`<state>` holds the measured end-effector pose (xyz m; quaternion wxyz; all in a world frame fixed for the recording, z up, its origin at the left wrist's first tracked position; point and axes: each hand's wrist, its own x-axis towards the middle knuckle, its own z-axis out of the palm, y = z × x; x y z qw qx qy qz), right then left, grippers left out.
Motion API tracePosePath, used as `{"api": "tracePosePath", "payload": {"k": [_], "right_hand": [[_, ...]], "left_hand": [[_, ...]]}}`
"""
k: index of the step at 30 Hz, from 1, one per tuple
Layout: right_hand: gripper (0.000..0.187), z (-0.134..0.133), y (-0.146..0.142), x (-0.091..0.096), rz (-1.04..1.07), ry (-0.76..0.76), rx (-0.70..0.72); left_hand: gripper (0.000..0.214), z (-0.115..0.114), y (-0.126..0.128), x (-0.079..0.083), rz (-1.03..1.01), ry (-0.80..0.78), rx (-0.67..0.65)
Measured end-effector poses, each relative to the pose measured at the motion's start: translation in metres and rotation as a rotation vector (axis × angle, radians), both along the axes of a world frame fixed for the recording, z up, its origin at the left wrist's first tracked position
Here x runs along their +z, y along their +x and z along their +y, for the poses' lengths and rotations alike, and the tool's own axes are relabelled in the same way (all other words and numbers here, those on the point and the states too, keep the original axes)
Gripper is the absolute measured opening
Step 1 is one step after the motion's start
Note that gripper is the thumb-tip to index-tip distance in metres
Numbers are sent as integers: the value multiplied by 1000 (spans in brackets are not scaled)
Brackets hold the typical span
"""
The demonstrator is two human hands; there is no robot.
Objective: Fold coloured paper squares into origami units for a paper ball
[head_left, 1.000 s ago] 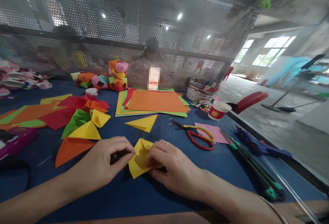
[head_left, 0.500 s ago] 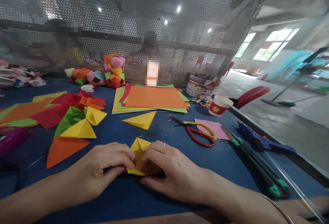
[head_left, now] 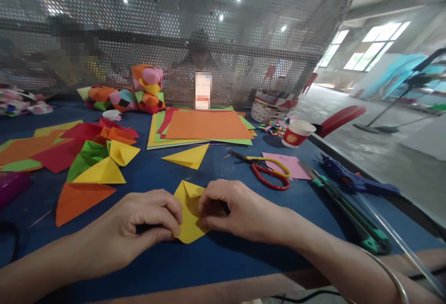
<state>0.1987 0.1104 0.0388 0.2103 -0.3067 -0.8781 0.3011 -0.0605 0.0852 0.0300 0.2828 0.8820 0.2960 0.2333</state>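
A yellow sheet of origami paper, partly folded, lies on the blue tabletop between my hands. My left hand pinches its left edge between thumb and fingers. The right edge is gripped by my right hand, whose curled fingers cover that side. A flap stands creased near the paper's upper corner. Just beyond is a folded yellow triangle. To the left sit more folded pieces: an orange one, a yellow one, a green one and a smaller yellow one.
Scissors rest on pink paper at the right, near a box cutter and a glue gun. A paper cup and a woven basket stand behind. Coloured sheets are stacked at the back.
My right hand has shifted its hold, its thumb rising onto the paper's right edge. More of the yellow paper's near corner shows. The view has tilted slightly.
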Motion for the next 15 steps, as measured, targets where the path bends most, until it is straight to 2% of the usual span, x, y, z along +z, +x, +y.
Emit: {"api": "tracePosePath", "payload": {"k": [6, 9, 11, 15], "right_hand": [[22, -4, -1, 3, -27, 7, 27], [17, -6, -1, 2, -22, 19, 57], [12, -6, -1, 2, -12, 13, 75], [18, -5, -2, 3, 2, -16, 94]], "left_hand": [[20, -1, 0, 6, -33, -84, -33], [20, 0, -2, 6, -19, -100, -32], [19, 1, -3, 5, -14, -99, -17], [15, 1, -3, 3, -5, -80, 42]]}}
